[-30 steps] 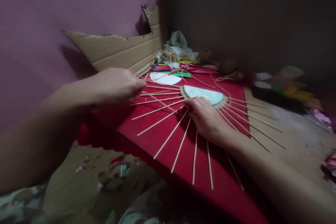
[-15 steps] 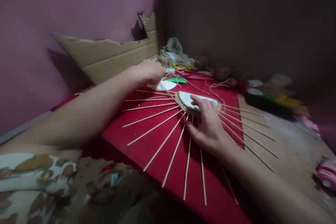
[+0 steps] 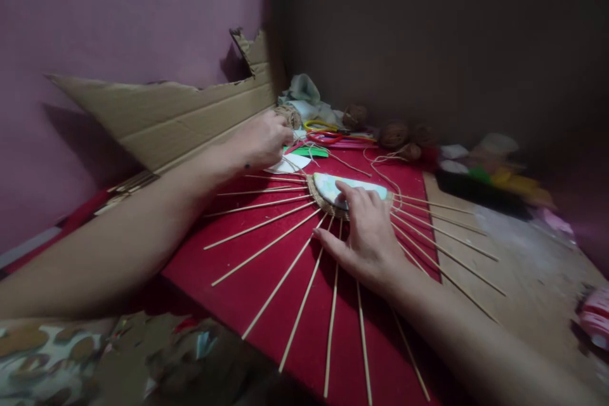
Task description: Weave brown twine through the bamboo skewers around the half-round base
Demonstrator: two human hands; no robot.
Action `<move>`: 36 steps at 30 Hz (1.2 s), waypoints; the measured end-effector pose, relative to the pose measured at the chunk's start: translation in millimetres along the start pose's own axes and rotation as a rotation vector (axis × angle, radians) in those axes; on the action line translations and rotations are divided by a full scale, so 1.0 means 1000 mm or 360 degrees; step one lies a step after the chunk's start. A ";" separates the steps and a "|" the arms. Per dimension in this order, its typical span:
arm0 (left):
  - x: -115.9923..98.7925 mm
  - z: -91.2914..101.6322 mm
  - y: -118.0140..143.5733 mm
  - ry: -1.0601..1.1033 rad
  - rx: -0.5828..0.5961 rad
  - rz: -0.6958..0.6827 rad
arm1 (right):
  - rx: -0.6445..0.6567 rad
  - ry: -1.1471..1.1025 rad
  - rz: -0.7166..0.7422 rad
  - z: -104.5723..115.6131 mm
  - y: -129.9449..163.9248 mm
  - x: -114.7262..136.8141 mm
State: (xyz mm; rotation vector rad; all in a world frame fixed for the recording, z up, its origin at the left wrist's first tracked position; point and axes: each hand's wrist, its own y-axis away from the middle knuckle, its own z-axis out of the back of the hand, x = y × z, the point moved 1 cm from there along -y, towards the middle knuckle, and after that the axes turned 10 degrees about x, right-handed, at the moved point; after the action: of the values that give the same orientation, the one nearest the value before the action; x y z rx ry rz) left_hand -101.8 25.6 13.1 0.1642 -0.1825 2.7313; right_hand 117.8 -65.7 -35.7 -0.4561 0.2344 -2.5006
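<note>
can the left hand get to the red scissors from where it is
Probably yes: the left hand sits at the far edge of the red board, and the red scissors lie just right of it with only loose string between.

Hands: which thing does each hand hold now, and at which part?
The right hand presses flat on the half-disc and sticks, gripping nothing. The left hand is closed near the twine ball; its hold cannot be told.

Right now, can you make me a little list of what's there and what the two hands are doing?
place: red board beside a pink wall
left hand: stretched to the far end, closed at some thin string, by the twine ball
right hand: flat on the sticks, fingertips on the pale half-circle piece
sticks: thin wooden ones fanned out from the half-circle piece
behind: torn cardboard, red and yellow loops, more twine balls
</note>
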 end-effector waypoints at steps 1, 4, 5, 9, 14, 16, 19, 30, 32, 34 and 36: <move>-0.003 0.002 0.002 0.0163 0.0000 -0.0088 | 0.0011 0.0013 0.0001 0.000 0.000 0.000; -0.018 0.007 0.008 0.0577 0.0156 -0.0484 | 0.0038 0.0015 -0.0003 0.000 -0.001 0.001; -0.023 0.007 0.010 0.0662 0.0221 -0.0619 | 0.0043 0.0011 -0.0007 0.000 -0.001 0.000; -0.037 -0.002 0.011 0.0728 0.0321 -0.0836 | 0.0055 0.0009 -0.0013 0.000 0.000 0.000; -0.035 -0.013 0.005 0.0661 0.0359 -0.0826 | 0.0028 0.0022 0.0000 -0.002 0.000 -0.001; -0.034 -0.013 0.004 0.0638 0.0401 -0.0826 | 0.0033 0.0036 0.0007 -0.002 -0.001 -0.001; -0.035 -0.011 0.003 0.0568 0.0449 -0.0793 | 0.0041 0.0056 0.0012 -0.002 -0.001 -0.001; -0.030 -0.019 0.005 0.0619 0.0454 -0.0616 | 0.0169 -0.0017 0.0034 0.012 0.001 0.002; -0.028 -0.021 0.003 0.0626 0.0457 -0.0652 | 0.0238 0.0021 0.0019 0.019 0.002 0.001; -0.029 -0.020 0.003 0.0602 0.0425 -0.0655 | 0.0338 0.0153 -0.0010 0.025 0.004 0.001; -0.031 -0.017 0.003 0.0574 0.0377 -0.0636 | 0.0430 0.0287 -0.0047 0.028 0.006 0.001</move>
State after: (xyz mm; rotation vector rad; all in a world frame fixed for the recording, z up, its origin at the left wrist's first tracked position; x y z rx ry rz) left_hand -76.1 13.5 -8.3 -0.2071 0.2502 2.3246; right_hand 130.5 -73.4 -10.6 -0.1254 -0.0428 -2.5546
